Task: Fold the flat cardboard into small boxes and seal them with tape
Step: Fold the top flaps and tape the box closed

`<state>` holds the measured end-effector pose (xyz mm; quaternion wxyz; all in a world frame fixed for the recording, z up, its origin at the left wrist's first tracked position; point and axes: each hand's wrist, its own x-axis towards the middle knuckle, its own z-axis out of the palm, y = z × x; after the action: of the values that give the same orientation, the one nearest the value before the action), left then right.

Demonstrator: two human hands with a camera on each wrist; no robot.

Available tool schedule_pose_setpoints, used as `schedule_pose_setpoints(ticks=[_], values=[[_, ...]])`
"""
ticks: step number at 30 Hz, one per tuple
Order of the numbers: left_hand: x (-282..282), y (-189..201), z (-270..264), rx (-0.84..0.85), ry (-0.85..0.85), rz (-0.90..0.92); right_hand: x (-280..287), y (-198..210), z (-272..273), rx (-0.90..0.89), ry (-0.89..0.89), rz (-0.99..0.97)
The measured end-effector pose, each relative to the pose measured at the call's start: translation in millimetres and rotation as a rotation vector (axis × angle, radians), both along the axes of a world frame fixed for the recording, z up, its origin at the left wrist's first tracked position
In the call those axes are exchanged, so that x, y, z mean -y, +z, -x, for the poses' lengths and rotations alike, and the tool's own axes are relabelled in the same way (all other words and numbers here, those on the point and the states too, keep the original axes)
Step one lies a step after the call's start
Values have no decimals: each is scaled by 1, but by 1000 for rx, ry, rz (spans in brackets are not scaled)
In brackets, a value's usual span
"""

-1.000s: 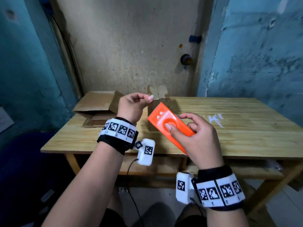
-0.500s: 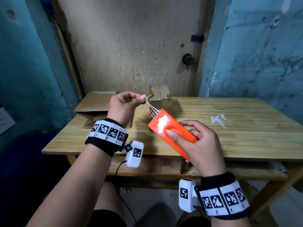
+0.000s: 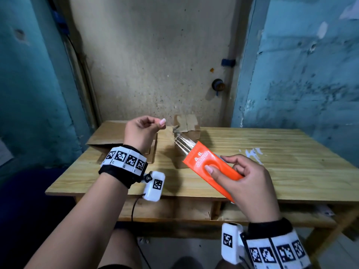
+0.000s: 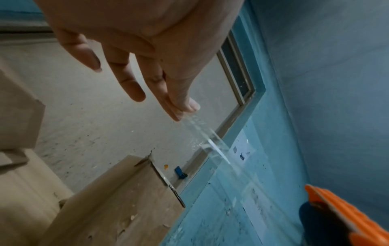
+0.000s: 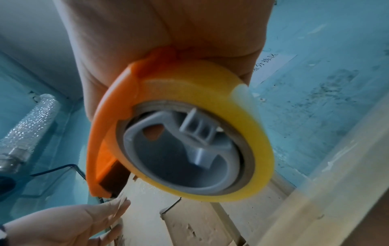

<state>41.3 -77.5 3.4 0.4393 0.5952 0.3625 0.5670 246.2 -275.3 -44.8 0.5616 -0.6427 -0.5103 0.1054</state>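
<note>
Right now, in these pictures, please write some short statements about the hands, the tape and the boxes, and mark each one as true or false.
1. The right hand holds an orange tape dispenser. True.
2. The left hand holds a pair of scissors. False: it pinches the free end of the clear tape.
3. The tape roll in the dispenser is yellowish. True.
4. The small box rests in the person's lap. False: it stands on the wooden table.
5. The tape strip is already stuck on the small box. False: it stretches in the air between the left hand and the dispenser.
</note>
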Motion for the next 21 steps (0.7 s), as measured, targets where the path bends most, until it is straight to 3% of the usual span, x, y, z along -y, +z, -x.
schedule_pose_setpoints(ticks=[5, 10, 14, 18, 21], values=[[3, 3, -1, 54, 33, 64, 1, 1, 4, 46, -6, -5], [22, 8, 5, 53, 54, -88, -3, -2, -14, 30, -74, 12], [33, 5, 10, 11, 183, -241, -3, -3, -22, 43, -30, 52], [38, 6, 9, -37, 241, -244, 10, -4, -15, -10, 41, 13], [45, 12, 10, -91, 213, -289, 15, -6, -12, -9, -6, -31]])
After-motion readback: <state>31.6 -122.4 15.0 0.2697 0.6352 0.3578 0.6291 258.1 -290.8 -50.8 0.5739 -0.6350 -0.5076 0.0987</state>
